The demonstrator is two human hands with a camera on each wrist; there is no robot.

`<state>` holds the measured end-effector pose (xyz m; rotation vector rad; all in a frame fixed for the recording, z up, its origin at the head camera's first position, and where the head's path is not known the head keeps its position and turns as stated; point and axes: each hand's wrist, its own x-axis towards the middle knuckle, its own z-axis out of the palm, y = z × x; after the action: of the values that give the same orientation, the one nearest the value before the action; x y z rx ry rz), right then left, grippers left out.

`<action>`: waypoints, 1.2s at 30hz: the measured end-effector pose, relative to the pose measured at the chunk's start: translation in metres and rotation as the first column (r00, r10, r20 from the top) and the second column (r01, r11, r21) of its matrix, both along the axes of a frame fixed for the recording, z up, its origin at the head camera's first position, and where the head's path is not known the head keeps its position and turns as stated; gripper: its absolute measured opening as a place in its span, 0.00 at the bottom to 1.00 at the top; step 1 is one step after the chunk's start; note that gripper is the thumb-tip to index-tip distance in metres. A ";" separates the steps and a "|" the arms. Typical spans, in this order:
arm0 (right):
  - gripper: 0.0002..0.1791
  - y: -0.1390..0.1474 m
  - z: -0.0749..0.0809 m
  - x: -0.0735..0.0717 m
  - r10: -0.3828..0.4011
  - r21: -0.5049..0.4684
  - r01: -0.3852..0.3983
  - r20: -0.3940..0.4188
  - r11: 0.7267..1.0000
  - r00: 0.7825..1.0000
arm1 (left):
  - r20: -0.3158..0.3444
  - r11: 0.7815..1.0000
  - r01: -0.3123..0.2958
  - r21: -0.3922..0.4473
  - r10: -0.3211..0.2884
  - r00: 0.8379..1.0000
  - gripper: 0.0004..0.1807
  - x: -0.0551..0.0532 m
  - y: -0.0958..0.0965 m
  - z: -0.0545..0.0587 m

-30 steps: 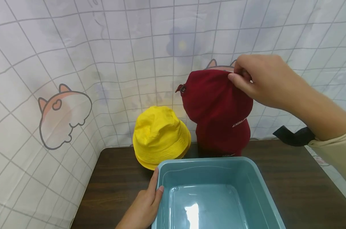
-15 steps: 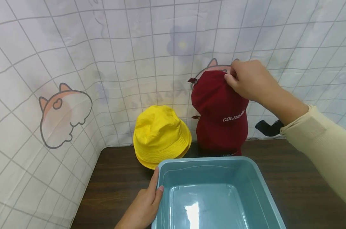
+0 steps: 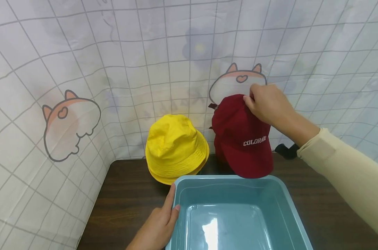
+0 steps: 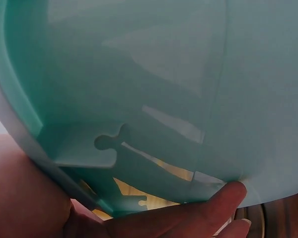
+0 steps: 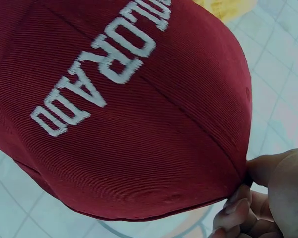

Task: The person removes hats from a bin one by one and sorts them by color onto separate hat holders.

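Note:
My right hand (image 3: 271, 104) pinches the crown of a dark red baseball cap (image 3: 238, 125) with "COLORADO" in white letters. In the right wrist view the thumb and fingers hold the cap (image 5: 139, 129) at the top of its crown. The cap's brim points down and forward, above the far rim of a blue plastic bin (image 3: 220, 178). Part of another red cap (image 3: 219, 147) shows behind and below it, mostly hidden. My left hand (image 3: 156, 222) grips the bin's left wall, thumb at the rim; the left wrist view shows its fingers against the bin (image 4: 258, 99).
Stacked yellow bucket hats (image 3: 174, 147) sit left of the red caps, behind the bin's far left corner. The dark wood table (image 3: 126, 194) meets a white gridded cloth (image 3: 132, 86) at the back and left. A black curved object (image 3: 285, 151) shows beside the right wrist.
My right hand has lowered the red cap and moved a little left, and the cap's brim has swung forward. The lower red cap is now mostly covered. The left hand stays on the bin.

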<state>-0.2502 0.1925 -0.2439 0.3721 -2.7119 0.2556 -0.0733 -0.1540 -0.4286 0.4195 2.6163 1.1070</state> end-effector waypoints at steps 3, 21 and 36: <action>0.17 0.002 -0.001 0.000 -0.010 -0.022 0.010 -0.021 1.000 1.000 | -0.002 1.000 -0.009 -0.010 0.009 1.000 0.38 0.002 0.001 0.001; 0.15 -0.002 -0.023 0.003 0.004 -0.064 -0.008 -0.060 0.998 0.998 | 0.050 0.998 0.037 -0.043 -0.035 0.998 0.41 0.014 -0.001 0.003; 0.13 0.002 -0.064 0.013 0.044 -0.113 -0.017 0.242 0.993 0.969 | 0.088 0.993 -0.096 0.068 0.090 0.992 0.33 0.014 0.006 -0.001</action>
<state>-0.2370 0.1942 -0.3079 0.3723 -2.9175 0.4875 -0.0589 -0.1478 -0.4297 0.2611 2.5512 1.2235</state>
